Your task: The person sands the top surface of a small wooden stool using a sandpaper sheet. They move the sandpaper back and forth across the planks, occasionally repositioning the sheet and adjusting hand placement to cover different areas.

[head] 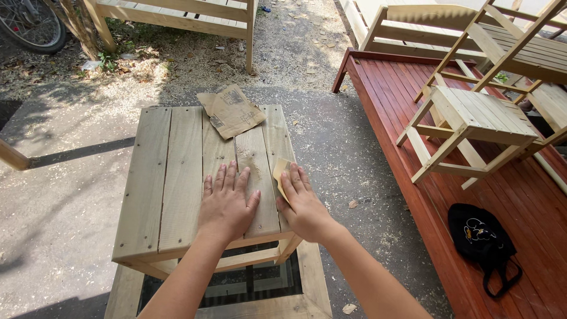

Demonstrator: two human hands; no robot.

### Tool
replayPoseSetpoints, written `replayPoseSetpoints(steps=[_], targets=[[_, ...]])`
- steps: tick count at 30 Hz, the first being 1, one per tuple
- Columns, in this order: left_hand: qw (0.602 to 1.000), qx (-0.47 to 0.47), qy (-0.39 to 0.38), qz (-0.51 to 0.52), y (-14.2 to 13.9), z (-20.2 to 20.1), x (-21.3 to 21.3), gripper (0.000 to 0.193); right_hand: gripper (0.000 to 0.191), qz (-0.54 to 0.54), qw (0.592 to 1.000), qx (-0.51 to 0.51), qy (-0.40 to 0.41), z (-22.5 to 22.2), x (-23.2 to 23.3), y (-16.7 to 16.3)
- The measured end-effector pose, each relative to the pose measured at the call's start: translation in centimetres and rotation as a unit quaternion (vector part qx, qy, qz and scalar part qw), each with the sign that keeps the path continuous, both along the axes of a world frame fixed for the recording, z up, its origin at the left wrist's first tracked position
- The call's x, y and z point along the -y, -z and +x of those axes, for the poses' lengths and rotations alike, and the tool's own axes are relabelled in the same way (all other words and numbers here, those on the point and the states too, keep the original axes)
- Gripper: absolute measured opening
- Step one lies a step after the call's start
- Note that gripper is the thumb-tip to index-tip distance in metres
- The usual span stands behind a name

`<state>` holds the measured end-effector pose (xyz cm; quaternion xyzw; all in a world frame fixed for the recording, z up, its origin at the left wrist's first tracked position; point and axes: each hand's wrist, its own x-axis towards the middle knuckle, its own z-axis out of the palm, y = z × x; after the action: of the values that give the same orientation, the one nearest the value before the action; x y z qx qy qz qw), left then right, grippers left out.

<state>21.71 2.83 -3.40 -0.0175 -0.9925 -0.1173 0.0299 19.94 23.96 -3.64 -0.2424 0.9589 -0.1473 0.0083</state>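
Both hands rest on the counter (177,171): left hand (227,204) flat and empty, right hand (301,204) pressing sandpaper (280,172) at the right edge.

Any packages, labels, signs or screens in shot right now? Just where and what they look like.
No packages, signs or screens.
Loose sandpaper sheet: far edge of the wooden table, crumpled tan rectangle, dark printed marks on its back.
Black bag: on the red deck at right, small pale printed emblem.

A small unpainted slatted chair (466,127) stands on a red-stained wooden platform (407,112), with a black bag (479,236) lying nearer on the same boards. Sawdust (177,71) covers the ground beyond, and a bicycle wheel (32,23) shows far left.
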Motion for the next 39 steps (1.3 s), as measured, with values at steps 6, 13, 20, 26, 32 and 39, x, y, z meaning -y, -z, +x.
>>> replayPoseSetpoints(steps=[6,13,20,26,32,39], targets=[[1.000,-0.004,-0.012,-0.018,0.2,0.1,-0.1,0.082,0.070,0.035,0.999,0.006,-0.028,5.7,-1.7,0.0],[0.999,0.009,-0.011,-0.030,0.4,-0.4,0.0,0.078,0.070,0.030,0.995,0.043,0.082,-9.0,3.9,-0.8],[1.000,0.011,-0.003,-0.028,-0.3,-0.2,0.5,0.077,0.067,0.086,0.996,-0.018,-0.020,1.8,0.0,-0.5],[1.000,0.009,0.016,-0.002,-1.4,0.1,1.7,0.065,0.071,0.108,0.993,-0.028,-0.042,4.9,-0.1,-1.1],[1.000,-0.008,0.016,-0.024,-0.7,-0.4,1.7,0.069,0.075,0.101,0.993,0.009,0.061,-8.2,5.5,-2.2],[0.999,0.006,0.006,-0.032,-0.4,-0.6,1.8,0.072,0.068,0.116,0.989,-0.069,-0.053,1.5,2.0,-0.9]])
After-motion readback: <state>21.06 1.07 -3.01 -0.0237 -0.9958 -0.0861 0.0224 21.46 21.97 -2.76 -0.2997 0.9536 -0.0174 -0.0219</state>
